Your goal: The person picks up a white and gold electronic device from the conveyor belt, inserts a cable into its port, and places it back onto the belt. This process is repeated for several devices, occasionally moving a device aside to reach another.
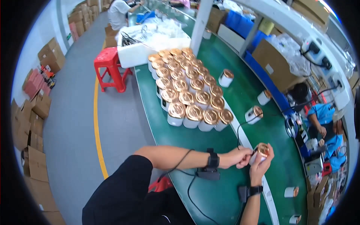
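Observation:
My right hand [259, 167] is wrapped round a white cylindrical jar-shaped thing with a shiny copper-coloured top [263, 150], tilted above the white strip of the bench. At its left side, my left hand [240, 157] is closed, fingertips against or very near its wall. A thin black cable [237, 137] runs down into the left hand; its end is hidden by the fingers. Beyond my hands, several matching copper-topped cylinders [186, 98] stand upright in tight rows on the green bench [176, 140].
More such cylinders [254, 114] stand or lie spaced out on the green belt to the right. A white foam box [129, 56] with bags and cables stands behind the rows. Left are a red stool [108, 67] and cartons [35, 159]. A co-worker's hand [321, 130] shows far right.

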